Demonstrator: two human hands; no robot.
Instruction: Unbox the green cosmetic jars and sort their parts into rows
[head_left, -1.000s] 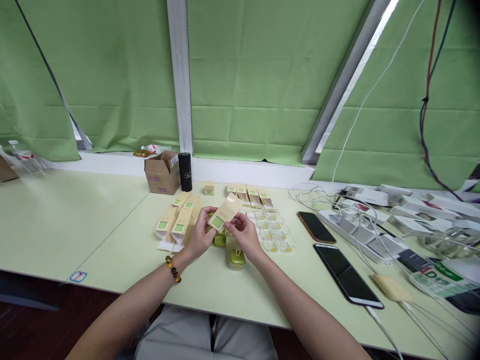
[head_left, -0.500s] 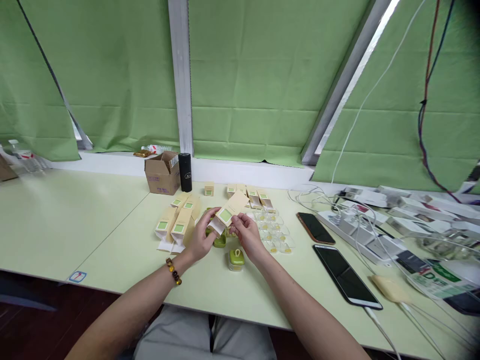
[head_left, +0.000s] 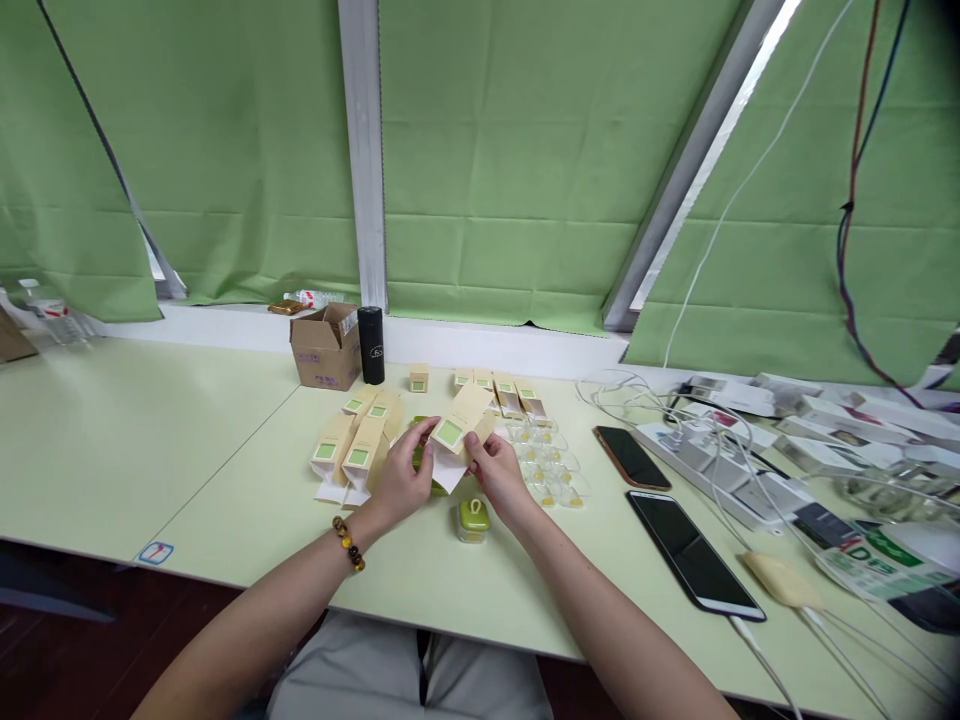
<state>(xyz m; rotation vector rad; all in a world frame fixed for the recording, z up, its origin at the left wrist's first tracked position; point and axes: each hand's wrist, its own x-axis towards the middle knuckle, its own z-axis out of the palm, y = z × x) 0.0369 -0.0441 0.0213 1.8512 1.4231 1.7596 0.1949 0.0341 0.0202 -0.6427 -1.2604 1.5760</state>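
Between my two hands is a small cream cardboard box [head_left: 462, 412] with a green square on it and white flaps at its near end. My left hand [head_left: 406, 468] grips its left side, fingers closed. At the right edge, the fingers of my right hand [head_left: 496, 466] pinch the box. Just below on the table stands a small clear case with a green lid [head_left: 472, 518] and a loop on top. Other green cases [head_left: 421, 455] are partly hidden behind my left hand. To the left lie several similar cream boxes [head_left: 366, 445] with flaps out.
Rows of clear plastic pieces [head_left: 551, 468] lie right of my hands, with more cream boxes [head_left: 507, 395] behind. A brown carton [head_left: 325, 350] and black bottle [head_left: 370, 345] stand at the back. Two phones [head_left: 694, 552], a power strip [head_left: 705, 470] and cables crowd the right.
The held box has tilted slightly more upright, and its white flaps now show wider at the near end. Both hands stay on it in nearly the same place.
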